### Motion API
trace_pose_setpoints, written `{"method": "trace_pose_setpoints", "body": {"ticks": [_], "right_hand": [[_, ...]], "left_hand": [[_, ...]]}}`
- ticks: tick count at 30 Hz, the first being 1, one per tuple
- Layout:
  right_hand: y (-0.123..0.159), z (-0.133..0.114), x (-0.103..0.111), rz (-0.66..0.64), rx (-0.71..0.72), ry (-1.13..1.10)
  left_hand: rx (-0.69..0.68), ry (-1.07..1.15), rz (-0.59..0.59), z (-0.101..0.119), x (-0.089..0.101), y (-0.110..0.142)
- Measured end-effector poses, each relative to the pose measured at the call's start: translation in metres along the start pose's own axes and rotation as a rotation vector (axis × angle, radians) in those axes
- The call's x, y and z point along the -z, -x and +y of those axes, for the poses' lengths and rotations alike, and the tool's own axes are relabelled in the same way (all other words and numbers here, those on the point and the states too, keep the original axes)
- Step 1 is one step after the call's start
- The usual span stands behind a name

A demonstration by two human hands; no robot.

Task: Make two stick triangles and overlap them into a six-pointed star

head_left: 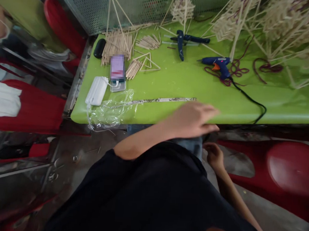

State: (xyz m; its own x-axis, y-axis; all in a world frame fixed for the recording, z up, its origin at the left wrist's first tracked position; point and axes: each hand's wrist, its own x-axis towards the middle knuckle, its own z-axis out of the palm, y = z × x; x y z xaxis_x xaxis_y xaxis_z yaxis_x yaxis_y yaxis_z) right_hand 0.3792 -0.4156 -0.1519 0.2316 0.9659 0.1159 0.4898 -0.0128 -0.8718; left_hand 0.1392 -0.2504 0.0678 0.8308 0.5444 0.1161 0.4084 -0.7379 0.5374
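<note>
My left hand (194,118) reaches across the near edge of the green table (172,74), slightly blurred, its fingers stretched out and thumb apart, with nothing seen in it. Just beyond it lies a narrow, flat, worn strip (166,100), perhaps a ruler; I cannot tell whether the hand touches its end. Below the table edge, by my thigh, my right hand (215,157) has its fingers curled in, and whatever they hold, if anything, is hidden. A blue glue gun (217,63) with an orange trigger rests on the table past my left hand, its black cord running to the near edge.
Thin wooden sticks (117,43) lie piled at the back left, near a phone (117,67), a white power bank (96,90) and crumpled clear plastic (110,109). Dark blue clamps (180,44) lie mid-table. Stick structures (280,29) crowd the right. A red chair (292,172) stands beside me.
</note>
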Motion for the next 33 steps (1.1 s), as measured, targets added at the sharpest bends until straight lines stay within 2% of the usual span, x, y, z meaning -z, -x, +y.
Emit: {"method": "trace_pose_setpoints", "body": {"ticks": [1,2,4,5,7,9,10,12,15,18,20,22,25,27,29,33], "right_hand": [[-0.003,0.001,-0.006,-0.017,0.070,-0.007],[-0.009,0.000,-0.014,-0.026,0.151,-0.015],[-0.027,-0.016,-0.029,-0.021,0.313,-0.031],[-0.039,-0.029,-0.036,-0.016,0.389,-0.045],[-0.071,-0.065,-0.043,-0.040,0.525,-0.073],[-0.109,-0.110,-0.042,-0.076,0.660,-0.090],[-0.129,-0.134,-0.039,-0.109,0.776,-0.090],[-0.168,-0.181,-0.032,-0.233,0.885,-0.115],[-0.222,-0.240,-0.031,-0.396,0.846,-0.154],[-0.264,-0.277,-0.045,-0.355,0.776,-0.187],[-0.284,-0.287,-0.060,-0.302,0.735,-0.242],[-0.296,-0.287,-0.075,-0.247,0.690,-0.336],[-0.301,-0.272,-0.092,-0.148,0.577,-0.447],[-0.297,-0.261,-0.097,-0.114,0.508,-0.440],[-0.291,-0.253,-0.098,-0.128,0.475,-0.412],[-0.281,-0.250,-0.097,-0.227,0.481,-0.395]], "left_hand": [[0.187,-0.055,0.147,-0.022,0.017,0.014],[0.361,-0.113,0.236,-0.043,0.031,0.028],[0.629,-0.211,0.306,-0.077,0.055,0.054],[0.678,-0.234,0.305,-0.088,0.065,0.065],[0.680,-0.174,0.362,-0.101,0.080,0.082],[0.584,-0.019,0.496,-0.104,0.094,0.092],[0.526,0.086,0.562,-0.105,0.101,0.094],[0.432,0.331,0.640,-0.106,0.115,0.091],[0.399,0.704,0.669,-0.112,0.133,0.074],[0.423,0.965,0.683,-0.124,0.141,0.047],[0.429,1.078,0.691,-0.134,0.140,0.030],[0.416,1.161,0.699,-0.145,0.136,0.016],[0.404,1.246,0.670,-0.161,0.122,0.005],[0.432,1.276,0.642,-0.169,0.112,0.004],[0.452,1.287,0.620,-0.172,0.103,0.005],[0.390,1.274,0.593,-0.172,0.091,0.010]]}}
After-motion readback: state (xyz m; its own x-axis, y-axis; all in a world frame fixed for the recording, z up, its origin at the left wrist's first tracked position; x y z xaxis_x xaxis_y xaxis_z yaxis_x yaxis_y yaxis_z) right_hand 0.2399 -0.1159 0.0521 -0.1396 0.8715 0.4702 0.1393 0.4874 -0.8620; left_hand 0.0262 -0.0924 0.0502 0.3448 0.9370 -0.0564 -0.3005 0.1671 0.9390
